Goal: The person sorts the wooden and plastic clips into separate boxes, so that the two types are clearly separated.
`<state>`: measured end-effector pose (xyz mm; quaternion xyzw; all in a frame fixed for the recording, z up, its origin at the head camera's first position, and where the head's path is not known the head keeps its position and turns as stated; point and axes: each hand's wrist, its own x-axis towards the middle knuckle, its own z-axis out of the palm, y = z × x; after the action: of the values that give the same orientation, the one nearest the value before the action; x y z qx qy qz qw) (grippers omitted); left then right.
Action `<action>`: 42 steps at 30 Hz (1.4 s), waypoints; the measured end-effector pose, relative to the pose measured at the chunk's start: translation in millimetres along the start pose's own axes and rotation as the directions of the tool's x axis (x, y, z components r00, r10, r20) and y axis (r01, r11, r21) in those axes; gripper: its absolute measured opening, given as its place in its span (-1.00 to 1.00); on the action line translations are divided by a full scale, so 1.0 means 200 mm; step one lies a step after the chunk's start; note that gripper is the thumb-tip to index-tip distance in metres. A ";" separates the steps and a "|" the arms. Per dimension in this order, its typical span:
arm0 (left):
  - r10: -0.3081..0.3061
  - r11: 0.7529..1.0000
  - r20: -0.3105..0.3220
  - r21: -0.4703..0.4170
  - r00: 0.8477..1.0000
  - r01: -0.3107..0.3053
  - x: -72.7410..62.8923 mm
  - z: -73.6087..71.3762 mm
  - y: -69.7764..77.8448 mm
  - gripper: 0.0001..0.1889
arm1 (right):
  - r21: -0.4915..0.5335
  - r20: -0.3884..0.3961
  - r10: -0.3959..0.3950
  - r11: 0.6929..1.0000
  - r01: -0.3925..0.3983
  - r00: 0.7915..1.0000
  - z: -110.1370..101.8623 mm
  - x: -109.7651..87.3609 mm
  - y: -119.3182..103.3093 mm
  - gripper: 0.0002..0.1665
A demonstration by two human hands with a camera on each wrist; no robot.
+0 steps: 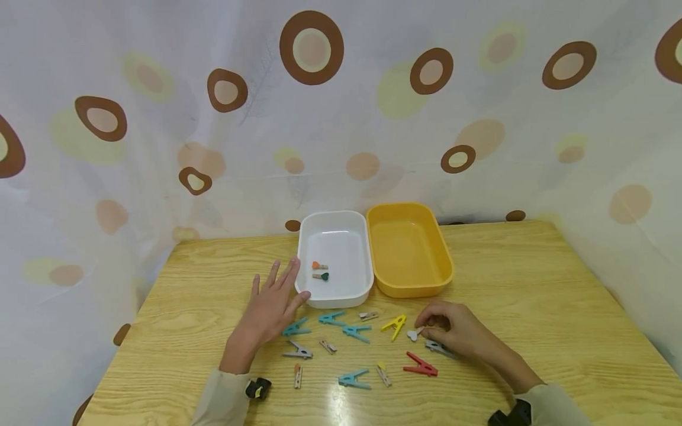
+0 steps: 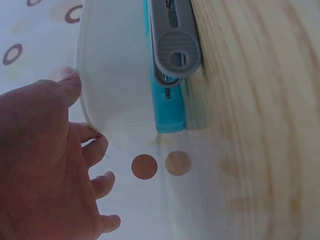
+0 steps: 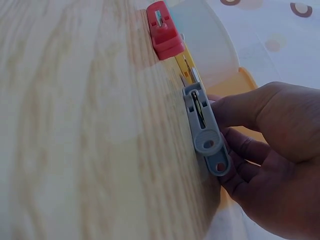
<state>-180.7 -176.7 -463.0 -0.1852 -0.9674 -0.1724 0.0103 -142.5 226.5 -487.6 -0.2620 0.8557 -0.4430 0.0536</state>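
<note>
My left hand (image 1: 270, 310) spreads its fingers at the left rim of the white tray (image 1: 359, 300), fingertips and thumb touching it. Inside that tray lie two small wooden clothespins, one with an orange heart (image 1: 317, 265) and one with a dark green heart (image 1: 324, 276). On the right, my right hand (image 1: 458, 331) pinches a small wooden clothespin with a white heart (image 1: 412, 335) between thumb and fingers, low over the table. A grey clothespin (image 3: 202, 122) lies beside that hand and hides the pinched one in the right wrist view.
A yellow tray (image 1: 412, 291) stands against the white tray's right side. Across the wooden table (image 1: 533, 284) lie several blue clothespins (image 1: 354, 379), a red one (image 1: 422, 365), a yellow one (image 1: 395, 325), another grey one (image 1: 299, 351) and several small wooden ones (image 1: 298, 377).
</note>
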 end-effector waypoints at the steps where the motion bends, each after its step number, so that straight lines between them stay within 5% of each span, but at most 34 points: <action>1: 0.000 1.000 -0.001 -0.001 1.000 0.000 0.00 0.00 0.00 -0.22 | -0.003 0.001 0.002 1.000 -0.002 1.000 0.00 0.00 0.00 -0.91; 25: 0.000 1.000 -0.008 0.005 1.000 0.000 0.00 0.01 0.00 -0.21 | 0.030 -0.031 -0.002 1.000 0.002 1.000 0.00 0.00 -0.06 -0.91; 42: 0.009 1.000 -0.015 0.013 1.000 -0.009 0.00 0.00 0.00 -0.22 | -0.017 -0.208 -0.115 0.993 0.114 0.971 0.05 0.06 -0.21 -0.80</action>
<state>-180.3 -176.2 -462.4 -0.1883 -0.9675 -0.1677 0.0196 -133.7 194.0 -459.4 -0.2634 0.8412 -0.4681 -0.0626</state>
